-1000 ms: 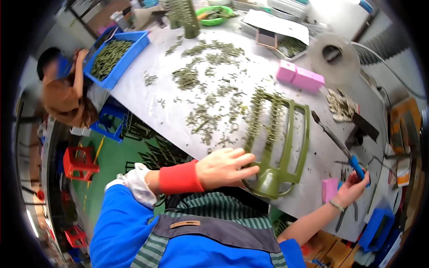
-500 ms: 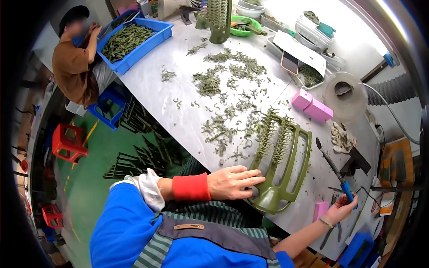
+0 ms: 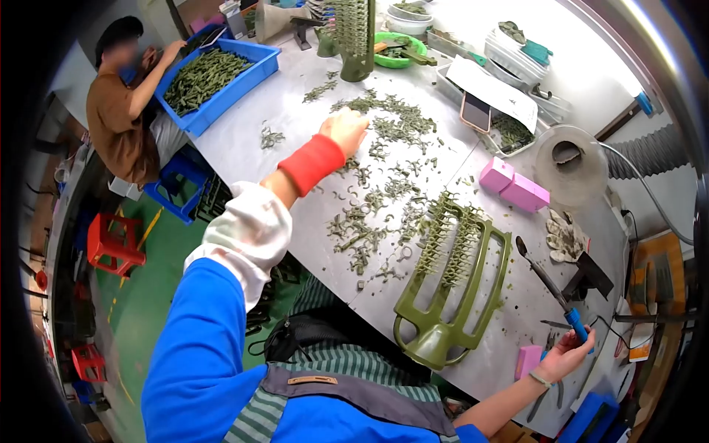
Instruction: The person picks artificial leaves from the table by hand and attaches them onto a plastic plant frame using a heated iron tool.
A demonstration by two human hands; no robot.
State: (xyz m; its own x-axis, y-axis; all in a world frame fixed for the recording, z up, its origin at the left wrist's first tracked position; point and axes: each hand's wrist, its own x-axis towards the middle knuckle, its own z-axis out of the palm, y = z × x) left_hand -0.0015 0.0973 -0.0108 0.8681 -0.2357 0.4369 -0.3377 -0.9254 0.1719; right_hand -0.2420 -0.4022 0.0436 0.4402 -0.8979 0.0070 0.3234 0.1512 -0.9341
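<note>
My left hand reaches over the far part of the table, its fingers curled down at a pile of small green pieces. What the fingertips hold, if anything, is hidden. In my right hand is a blue-handled soldering iron, its long shaft and dark flat tip pointing up and left. Between the hands lies a green frame with long bars and a cup-like end towards me. Rows of small pieces stand along two of its bars.
Pink blocks, a glove and a black stand lie right. Pliers rest near my right wrist. A phone and tubs stand behind. A co-worker sits left by a blue crate of green pieces.
My left hand has left the frame's cup end and moved forward to the loose pieces. The frame has shifted slightly towards me and left. My right hand still holds the soldering iron.
</note>
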